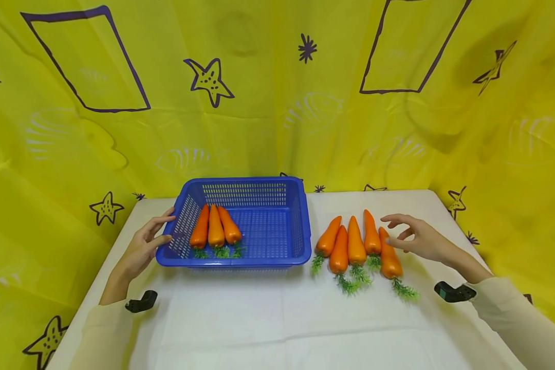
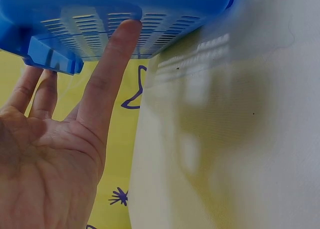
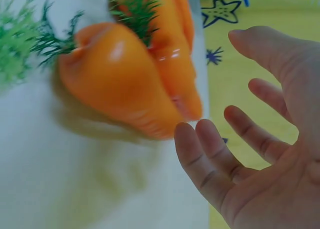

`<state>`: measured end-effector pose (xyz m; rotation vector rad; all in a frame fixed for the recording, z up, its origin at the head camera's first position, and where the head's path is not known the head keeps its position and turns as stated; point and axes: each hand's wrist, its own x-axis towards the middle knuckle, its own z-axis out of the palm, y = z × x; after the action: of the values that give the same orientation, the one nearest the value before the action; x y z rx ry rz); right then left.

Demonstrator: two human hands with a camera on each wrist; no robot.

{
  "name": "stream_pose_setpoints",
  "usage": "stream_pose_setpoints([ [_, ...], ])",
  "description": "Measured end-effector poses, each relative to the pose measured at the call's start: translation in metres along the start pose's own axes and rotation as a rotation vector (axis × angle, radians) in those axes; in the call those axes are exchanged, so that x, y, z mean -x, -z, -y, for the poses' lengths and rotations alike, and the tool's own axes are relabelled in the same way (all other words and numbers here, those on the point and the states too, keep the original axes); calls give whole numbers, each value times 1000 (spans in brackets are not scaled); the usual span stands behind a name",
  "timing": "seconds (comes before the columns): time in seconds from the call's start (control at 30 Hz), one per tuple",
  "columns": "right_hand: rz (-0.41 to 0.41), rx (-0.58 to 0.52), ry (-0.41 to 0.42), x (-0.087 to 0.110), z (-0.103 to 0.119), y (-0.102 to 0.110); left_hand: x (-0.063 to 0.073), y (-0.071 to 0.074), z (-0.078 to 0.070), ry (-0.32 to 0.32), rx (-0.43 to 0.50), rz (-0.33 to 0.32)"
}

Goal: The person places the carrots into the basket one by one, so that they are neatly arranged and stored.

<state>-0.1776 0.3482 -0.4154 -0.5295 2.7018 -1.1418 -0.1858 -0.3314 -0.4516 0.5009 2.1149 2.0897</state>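
A blue plastic basket (image 1: 265, 261) with slotted walls stands at the back of the table, left of centre. Three orange carrots (image 1: 215, 234) with green tops lie side by side inside it, toward its left. My left hand (image 1: 141, 249) touches the basket's left side, its fingers fairly straight; in the left wrist view the thumb (image 2: 107, 74) lies against the slotted wall. To the right of the basket, several more carrots (image 1: 390, 259) lie in a loose row. Just beside the rightmost one, my right hand (image 1: 418, 239) hovers with spread, slightly bent fingers and holds nothing.
A white cloth (image 1: 277, 313) covers the table. Behind and at both sides hangs a yellow curtain (image 1: 259, 133) with purple star drawings, close to the table's edges. Each wrist wears a black device (image 1: 455, 292) over a light sleeve.
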Motion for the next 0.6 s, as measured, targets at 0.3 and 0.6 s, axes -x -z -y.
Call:
stream_pose_setpoints([
  [0.3, 2, -8, -58, 4, -18, -13, -1, -1, 0, -5, -13, 0],
  [0.6, 48, -21, -106, 3, -27, -19, 0, 0, 0, 19, -5, -14],
])
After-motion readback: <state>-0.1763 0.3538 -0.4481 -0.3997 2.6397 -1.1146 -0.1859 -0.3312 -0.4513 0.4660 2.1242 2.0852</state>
